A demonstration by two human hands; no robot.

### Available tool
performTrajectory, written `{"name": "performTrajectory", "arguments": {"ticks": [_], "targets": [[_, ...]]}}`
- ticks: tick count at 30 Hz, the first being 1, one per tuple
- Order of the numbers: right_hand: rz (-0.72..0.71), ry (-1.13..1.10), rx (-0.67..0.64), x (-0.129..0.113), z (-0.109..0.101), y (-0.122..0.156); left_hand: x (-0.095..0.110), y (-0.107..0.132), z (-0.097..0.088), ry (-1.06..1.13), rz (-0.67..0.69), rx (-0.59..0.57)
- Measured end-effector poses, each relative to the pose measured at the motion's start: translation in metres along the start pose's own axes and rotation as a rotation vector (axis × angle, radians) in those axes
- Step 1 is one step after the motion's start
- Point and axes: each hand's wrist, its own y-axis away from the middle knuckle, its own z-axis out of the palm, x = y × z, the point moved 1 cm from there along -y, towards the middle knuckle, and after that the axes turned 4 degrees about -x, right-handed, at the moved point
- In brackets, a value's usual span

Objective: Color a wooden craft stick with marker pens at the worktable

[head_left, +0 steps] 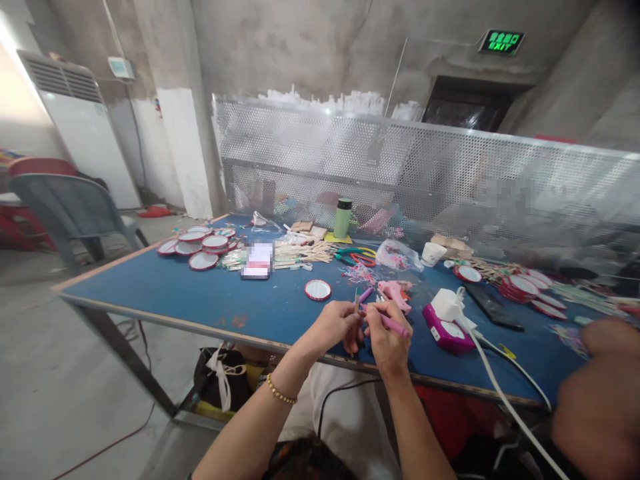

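One pink pen (395,325), right hand (389,341); thin stick (357,299), left hand (341,323).

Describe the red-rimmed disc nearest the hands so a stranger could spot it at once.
Start with the long blue table and find the person's left hand near its front edge. Just beyond that hand, flat on the tabletop, lies a round, pale disc with a red rim. Unlike the similar discs clustered farther left, it lies by itself.
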Motion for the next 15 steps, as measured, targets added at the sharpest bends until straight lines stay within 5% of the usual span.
{"name": "performTrajectory", "arguments": {"ticks": [15], "targets": [[-0.013, -0.009, -0.006, -0.0002, 0.0008, 0.0007, -0.0001, -0.0003, 0.0001, 0.008, -0.007, 0.003]]}}
